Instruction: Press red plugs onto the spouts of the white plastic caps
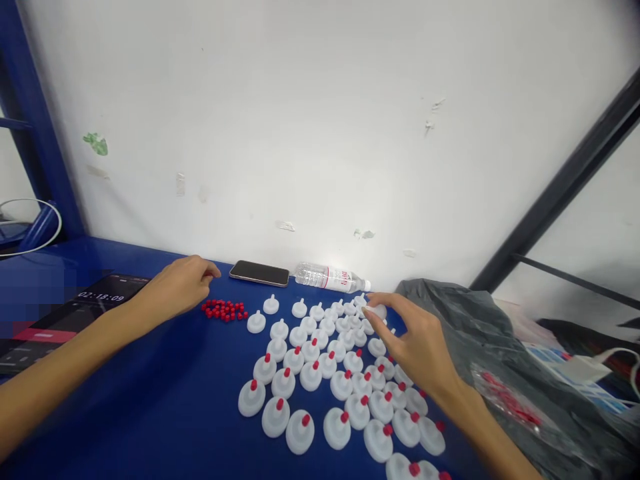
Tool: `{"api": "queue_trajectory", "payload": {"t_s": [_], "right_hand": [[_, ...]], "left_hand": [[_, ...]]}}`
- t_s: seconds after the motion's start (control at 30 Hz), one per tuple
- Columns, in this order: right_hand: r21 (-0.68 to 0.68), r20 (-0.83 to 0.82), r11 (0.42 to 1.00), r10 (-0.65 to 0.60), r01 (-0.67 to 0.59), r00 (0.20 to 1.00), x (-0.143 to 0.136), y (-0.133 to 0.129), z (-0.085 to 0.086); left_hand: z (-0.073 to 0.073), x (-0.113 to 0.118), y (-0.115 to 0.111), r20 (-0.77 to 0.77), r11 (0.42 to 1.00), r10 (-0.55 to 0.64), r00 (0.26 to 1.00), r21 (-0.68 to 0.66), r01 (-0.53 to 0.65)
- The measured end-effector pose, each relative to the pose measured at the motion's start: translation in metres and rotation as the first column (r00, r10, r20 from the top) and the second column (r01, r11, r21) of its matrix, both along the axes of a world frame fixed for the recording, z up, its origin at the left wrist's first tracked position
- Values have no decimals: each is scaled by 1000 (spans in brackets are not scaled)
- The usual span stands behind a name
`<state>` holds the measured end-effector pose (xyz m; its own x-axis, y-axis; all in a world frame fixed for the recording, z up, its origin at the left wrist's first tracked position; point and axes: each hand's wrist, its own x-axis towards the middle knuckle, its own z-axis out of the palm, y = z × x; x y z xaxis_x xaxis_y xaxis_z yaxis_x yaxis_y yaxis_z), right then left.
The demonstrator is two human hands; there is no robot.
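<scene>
My right hand (pixel 417 337) pinches a white spout lid (pixel 379 311) between thumb and fingers, above the far right of a group of similar lids. These white lids (pixel 311 376) are round with a narrow upright spout; several nearer ones wear small red caps on their spouts, while several farther ones have bare spouts. My left hand (pixel 183 285) is closed with curled fingers, beside and slightly above a pile of small loose red caps (pixel 225 311). Its fingertips are turned away, so what they hold, if anything, is hidden.
A dark-screened phone (pixel 259 273) and a clear plastic bottle (pixel 330 277) lie along the wall. A larger device showing a timer (pixel 100 297) lies under my left forearm on the blue table (pixel 200 407). At right, grey plastic sheeting (pixel 455 327) carries a clear bag of red pieces (pixel 513 403).
</scene>
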<state>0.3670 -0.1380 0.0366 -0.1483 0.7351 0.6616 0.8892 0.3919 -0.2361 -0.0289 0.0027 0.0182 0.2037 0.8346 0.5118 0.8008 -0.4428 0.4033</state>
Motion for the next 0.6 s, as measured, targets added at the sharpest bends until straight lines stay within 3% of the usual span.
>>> {"api": "queue_trajectory", "payload": {"t_s": [0.23,0.6], "right_hand": [[11,24,999,53,-53,998,-2,3,-1],[-29,65,996,84,-82,994,-3,3,-5]], "left_hand": [[4,-7,-3,-173,979,83,982,-169,-112],[-19,-15,7,-243,981,94,966,-141,-131]]}}
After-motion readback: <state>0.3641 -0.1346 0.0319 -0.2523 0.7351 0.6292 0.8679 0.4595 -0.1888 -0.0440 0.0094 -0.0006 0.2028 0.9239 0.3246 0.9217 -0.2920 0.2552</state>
